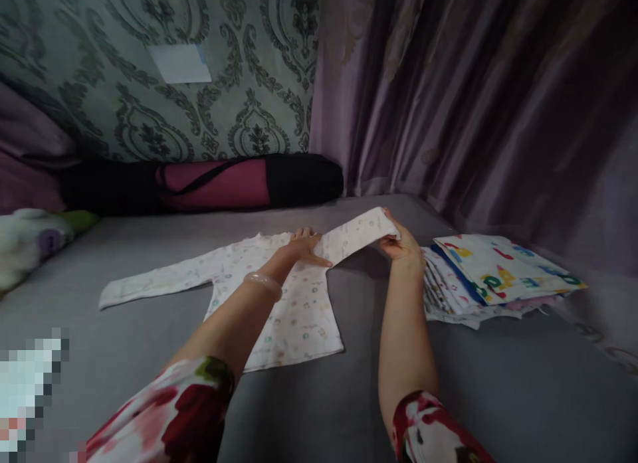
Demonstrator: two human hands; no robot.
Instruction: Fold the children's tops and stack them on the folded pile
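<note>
A small white long-sleeved shirt (pixel 299 310) with a faint print lies spread on the grey bedsheet (pixel 319 416). My left hand (pixel 303 247) rests on it near the right shoulder, palm down with fingers spread. At the right sleeve's cuff, my right hand (pixel 400 242) grips the fabric and holds that sleeve lifted off the bed. The other sleeve stretches flat to the left. Part of the shirt's body is hidden under my left forearm, which wears a pale bangle (pixel 263 285).
A stack of folded clothes (pixel 503 270) sits right of my right hand. Along the wall lies a long black and magenta bag (pixel 219 184). Purple curtains (pixel 399 84) hang at the right. A white plush toy (pixel 24 247) is at the left edge.
</note>
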